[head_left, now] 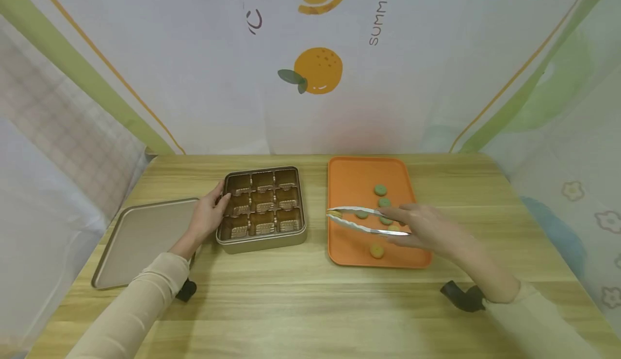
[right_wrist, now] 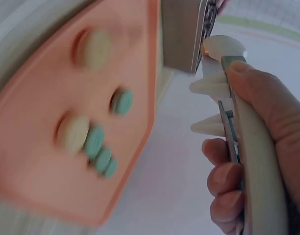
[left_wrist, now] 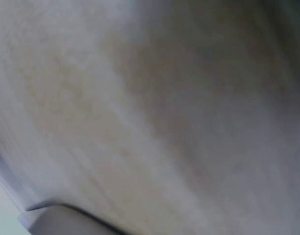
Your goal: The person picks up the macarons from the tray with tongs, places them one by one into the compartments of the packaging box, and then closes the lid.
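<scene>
My right hand [head_left: 427, 229] grips a pair of tongs [right_wrist: 260, 161] with pale scalloped ends. Between the tong tips is a small yellow round cake [head_left: 335, 214], above the left edge of the orange tray [head_left: 346, 181]. Several green cakes [head_left: 380, 190] and yellow cakes [head_left: 377, 251] lie on that tray, some partly behind the tongs and hand. My left hand [head_left: 209, 216] holds the left side of a square metal tin [head_left: 264, 242], its thumb at the rim. Inside the tin is a brown plastic insert [head_left: 263, 200] with several compartments. The left wrist view is too blurred to show the hold.
A flat rimmed metal lid or tray [head_left: 150, 240] lies left of the tin, partly under my left forearm. Wood-grain table surface [head_left: 310, 294] shows between and in front of the tin and the tray. A printed cloth [head_left: 218, 78] hangs behind the table.
</scene>
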`<state>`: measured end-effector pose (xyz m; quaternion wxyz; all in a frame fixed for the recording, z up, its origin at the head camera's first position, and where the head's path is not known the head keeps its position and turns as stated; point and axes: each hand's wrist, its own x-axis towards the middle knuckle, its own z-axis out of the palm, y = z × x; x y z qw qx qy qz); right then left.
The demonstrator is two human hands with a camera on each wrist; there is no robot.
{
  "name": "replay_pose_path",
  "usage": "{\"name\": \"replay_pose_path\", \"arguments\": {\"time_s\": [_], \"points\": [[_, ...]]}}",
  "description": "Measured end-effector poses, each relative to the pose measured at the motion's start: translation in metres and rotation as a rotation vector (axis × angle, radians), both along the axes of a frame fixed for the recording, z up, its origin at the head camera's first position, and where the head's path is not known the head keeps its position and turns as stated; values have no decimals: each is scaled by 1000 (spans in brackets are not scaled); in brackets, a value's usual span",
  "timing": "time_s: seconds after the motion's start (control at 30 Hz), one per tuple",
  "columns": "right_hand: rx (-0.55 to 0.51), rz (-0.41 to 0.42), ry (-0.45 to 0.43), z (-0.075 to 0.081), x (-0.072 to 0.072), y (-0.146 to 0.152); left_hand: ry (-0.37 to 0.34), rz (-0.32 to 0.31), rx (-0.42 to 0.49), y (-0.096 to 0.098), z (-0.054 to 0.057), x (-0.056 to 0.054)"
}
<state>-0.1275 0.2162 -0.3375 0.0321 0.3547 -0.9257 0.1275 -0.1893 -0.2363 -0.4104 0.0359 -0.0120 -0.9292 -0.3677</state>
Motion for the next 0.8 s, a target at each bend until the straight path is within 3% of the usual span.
{"name": "replay_pose_path", "arguments": {"time_s": [0.2, 0.33, 0.53, 0.8], "points": [[-48, 53, 71, -14, -9, -34, 3, -4, -11, 1, 1, -2], [-46, 37, 93, -19, -12, -51, 16, -3, -9, 2, 1, -2], [-20, 1, 22, -18, -15, -69, 21, -1, 6, 1, 0, -1], [-36, 34, -25, -19, -21, -88, 9, -5, 27, -1, -1, 0]]}}
